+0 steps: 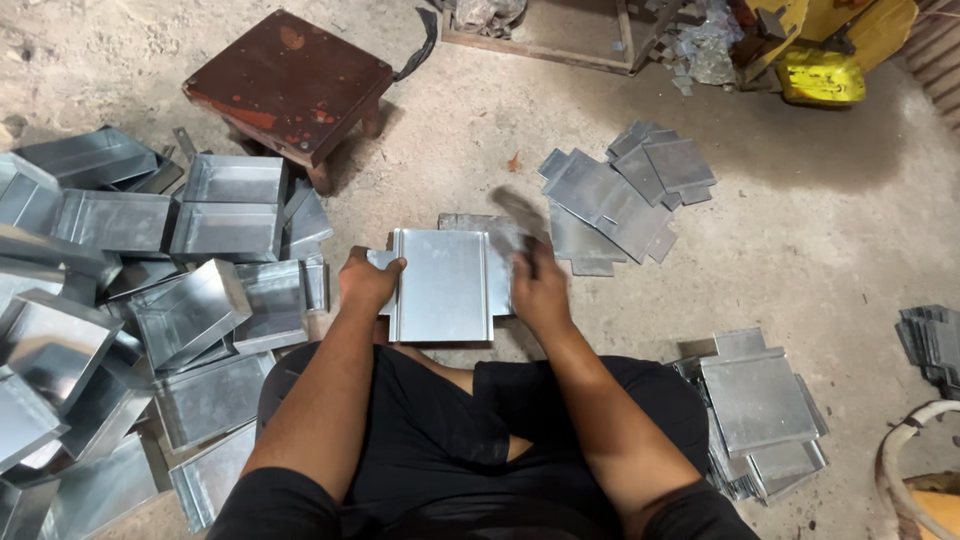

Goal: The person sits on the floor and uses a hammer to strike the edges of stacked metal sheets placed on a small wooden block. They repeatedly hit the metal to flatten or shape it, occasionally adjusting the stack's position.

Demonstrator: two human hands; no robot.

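- Two bare hands work at one folded metal sheet [441, 285], which lies on the dusty floor [820, 240] just ahead of the seated person's knees.
- One left hand [367, 282] is closed on the sheet's left edge, thumb on top, fingers curled round a small tab.
- One right hand [537, 290] is wrapped round the handle of a hammer [520, 220], whose head is blurred above the sheet's right raised fold; the hand rests against that edge.
- Two raised folds run along the sheet, one down each long side.
- One dark red low stool [292, 82] stands beyond the sheet, to the left.
- About a dozen finished open metal boxes [190, 310] are heaped to the left; the pile runs out of view, so an exact count cannot be told.
- One loose fan of flat cut blanks [625, 190] lies beyond the right hand, roughly ten pieces.
- One stack of notched blanks [760, 400] sits beside the right knee; layers too close to count.
- One further small dark stack [935, 340] lies at the right border.
- One yellow machine [825, 75] shows at the top right.
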